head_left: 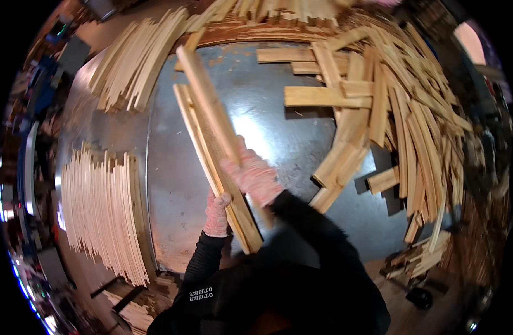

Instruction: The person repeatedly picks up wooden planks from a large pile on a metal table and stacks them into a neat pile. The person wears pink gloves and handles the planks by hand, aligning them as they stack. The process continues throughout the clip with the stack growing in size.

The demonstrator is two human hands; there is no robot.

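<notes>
My left hand (pixel 216 216), in a pink-and-white knit glove, is closed around the left edge of a pair of long, narrow wooden boards (pixel 199 139) lying side by side at a slant. Another wooden board (pixel 207 97), slightly smeared by motion, lies slanted above them. My right hand (pixel 256 176), gloved alike, has its fingers wrapped over this upper board near its lower part. The lower boards reach toward my body. Part of their surface is hidden by my right hand and the upper board.
A shiny metal tabletop (pixel 178 218) lies beneath. On the left are a neat row of thin strips (pixel 103 212) and another bundle (pixel 139 61) beyond it. A tangled heap of boards (pixel 418 128) covers the right, with loose boards (pixel 323 96) jutting inward. More strips (pixel 290 11) lie at the far edge.
</notes>
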